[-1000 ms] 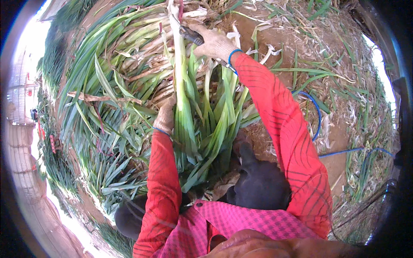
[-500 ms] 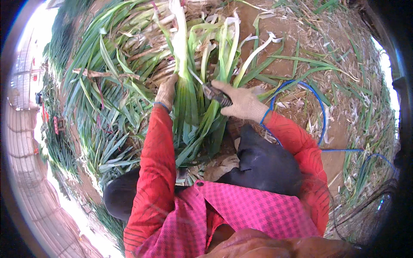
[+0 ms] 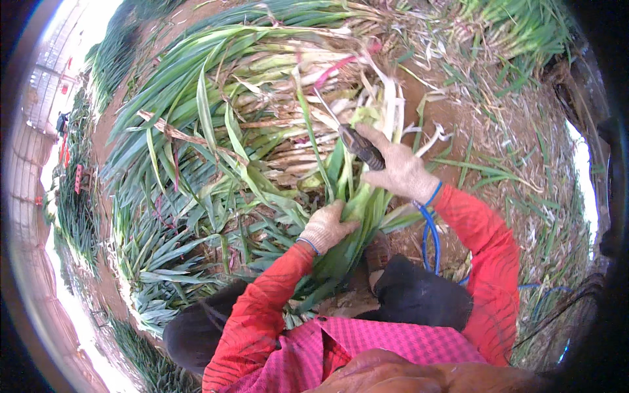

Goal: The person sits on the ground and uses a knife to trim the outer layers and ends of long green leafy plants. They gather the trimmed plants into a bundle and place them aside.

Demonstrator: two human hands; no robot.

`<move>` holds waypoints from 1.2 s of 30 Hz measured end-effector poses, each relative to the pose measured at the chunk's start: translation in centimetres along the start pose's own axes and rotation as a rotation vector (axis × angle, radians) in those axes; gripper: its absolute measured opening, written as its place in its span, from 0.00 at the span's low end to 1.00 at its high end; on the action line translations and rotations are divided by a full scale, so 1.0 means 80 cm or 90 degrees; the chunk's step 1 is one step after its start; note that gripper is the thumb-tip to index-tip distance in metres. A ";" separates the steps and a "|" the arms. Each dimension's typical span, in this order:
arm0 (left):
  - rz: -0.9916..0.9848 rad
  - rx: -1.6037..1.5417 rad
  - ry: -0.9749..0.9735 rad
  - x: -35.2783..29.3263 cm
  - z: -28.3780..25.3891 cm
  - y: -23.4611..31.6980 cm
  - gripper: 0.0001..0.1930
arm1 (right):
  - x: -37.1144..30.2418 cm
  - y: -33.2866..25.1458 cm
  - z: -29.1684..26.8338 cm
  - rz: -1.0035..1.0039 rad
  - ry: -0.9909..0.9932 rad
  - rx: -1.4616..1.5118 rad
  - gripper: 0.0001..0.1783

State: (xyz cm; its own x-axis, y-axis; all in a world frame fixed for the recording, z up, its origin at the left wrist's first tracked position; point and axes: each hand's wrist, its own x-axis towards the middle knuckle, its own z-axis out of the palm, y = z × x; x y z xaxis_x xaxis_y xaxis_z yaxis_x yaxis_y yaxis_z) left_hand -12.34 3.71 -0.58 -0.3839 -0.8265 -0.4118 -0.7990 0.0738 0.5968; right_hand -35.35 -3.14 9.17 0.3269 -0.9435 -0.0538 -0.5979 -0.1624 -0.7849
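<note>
My left hand, in a knit work glove, is closed round the green leaves of a bunch of green onions. The bunch's pale stems point away from me, fanned out beyond my right hand. My right hand, gloved too, grips a dark-handled air blow gun with a thin metal nozzle. The nozzle points far left, over the stems of a heap of onions. A blue hose hangs below my right wrist. The stems directly beneath the gun are partly hidden.
More green onions lie in piles on the left, and another bundle lies at the far right. Loose leaves and dry peelings litter the soil at right. A pink ribbon lies across the heap.
My left hand has drawn nearer and to the right, from the stems' lower part down onto the leaves. The view has shifted, showing more of the heap. My right hand still holds the gun.
</note>
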 end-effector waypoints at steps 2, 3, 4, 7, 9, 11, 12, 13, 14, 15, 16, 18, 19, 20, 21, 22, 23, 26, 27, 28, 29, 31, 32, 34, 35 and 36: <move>0.082 0.017 0.043 0.022 -0.059 0.013 0.28 | 0.004 0.020 0.008 0.070 0.017 0.013 0.52; 0.205 0.132 0.238 0.042 -0.101 0.006 0.25 | 0.008 0.026 0.008 0.085 0.022 -0.002 0.52; 0.197 0.209 0.390 0.069 -0.148 -0.006 0.23 | 0.009 0.033 0.009 0.108 0.026 -0.020 0.51; 0.189 0.397 0.597 0.142 -0.327 -0.005 0.31 | 0.014 0.046 0.004 0.144 0.034 -0.013 0.51; 0.104 0.664 0.621 0.182 -0.424 -0.016 0.38 | 0.018 0.058 0.008 0.133 0.050 0.003 0.51; -0.021 0.697 0.469 0.221 -0.484 -0.041 0.45 | 0.013 0.070 0.006 0.128 0.071 -0.003 0.51; -0.117 0.619 0.369 0.239 -0.516 -0.074 0.48 | 0.015 0.074 0.009 0.110 0.079 -0.005 0.52; -0.164 0.466 0.289 0.262 -0.536 -0.106 0.47 | 0.013 0.083 0.010 0.095 0.093 -0.020 0.52; -0.170 0.453 0.245 0.275 -0.529 -0.101 0.45 | 0.006 0.092 0.007 0.088 0.109 -0.040 0.52; -0.180 0.471 0.236 0.283 -0.533 -0.109 0.44 | 0.007 0.092 0.009 0.088 0.112 -0.036 0.51; -0.194 0.490 0.225 0.286 -0.538 -0.116 0.42 | 0.010 0.087 0.006 0.145 0.061 -0.028 0.50; -0.214 0.546 0.155 0.288 -0.555 -0.109 0.40 | 0.015 0.085 0.011 0.154 0.057 -0.013 0.51; -0.177 0.572 0.154 0.279 -0.552 -0.102 0.36 | 0.015 0.085 0.015 0.133 0.064 -0.006 0.51; -0.169 0.606 0.176 0.271 -0.542 -0.105 0.30 | 0.015 0.085 0.021 0.109 0.071 0.003 0.51; -0.152 0.609 0.221 0.251 -0.528 -0.086 0.29 | 0.016 0.085 0.018 0.087 0.084 0.006 0.52; -0.139 0.613 0.262 0.225 -0.512 -0.074 0.27 | 0.017 0.081 0.020 0.086 0.082 0.014 0.52; -0.196 0.646 0.196 0.207 -0.516 -0.062 0.25 | 0.021 0.076 0.022 0.084 0.079 0.024 0.52; -0.121 0.627 0.265 0.132 -0.475 0.002 0.22 | 0.006 0.078 0.011 0.137 0.083 0.067 0.52; -0.111 0.621 0.291 0.105 -0.459 0.022 0.20 | 0.000 0.084 0.010 0.106 0.115 0.065 0.52; -0.103 0.614 0.317 0.077 -0.440 0.037 0.18 | -0.007 0.089 0.009 0.075 0.145 0.062 0.52; -0.109 0.606 0.330 0.054 -0.411 0.042 0.17 | -0.014 0.089 0.010 0.088 0.148 0.058 0.52; -0.113 0.630 0.397 -0.005 -0.363 0.028 0.17 | -0.016 0.075 0.014 0.086 0.152 0.068 0.53; -0.097 0.646 0.439 -0.022 -0.330 0.001 0.17 | -0.016 0.068 0.018 0.044 0.136 0.051 0.53; -0.158 0.529 0.410 -0.051 -0.260 -0.028 0.18 | -0.016 0.053 0.036 -0.031 0.096 0.027 0.52; -0.155 0.514 0.346 -0.058 -0.229 -0.043 0.20 | -0.012 0.036 0.033 0.016 0.001 0.023 0.52; -0.153 0.500 0.282 -0.064 -0.207 -0.049 0.23 | -0.009 0.027 0.027 0.049 0.006 0.047 0.53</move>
State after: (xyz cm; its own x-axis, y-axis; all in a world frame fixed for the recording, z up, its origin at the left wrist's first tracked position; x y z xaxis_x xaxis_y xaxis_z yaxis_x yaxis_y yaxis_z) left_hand 0.41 -1.55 10.60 -0.0847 -0.9942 -0.0670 -0.9802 0.0952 -0.1734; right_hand -35.27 -2.18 6.17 0.2752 -0.9551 -0.1100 -0.5649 -0.0680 -0.8224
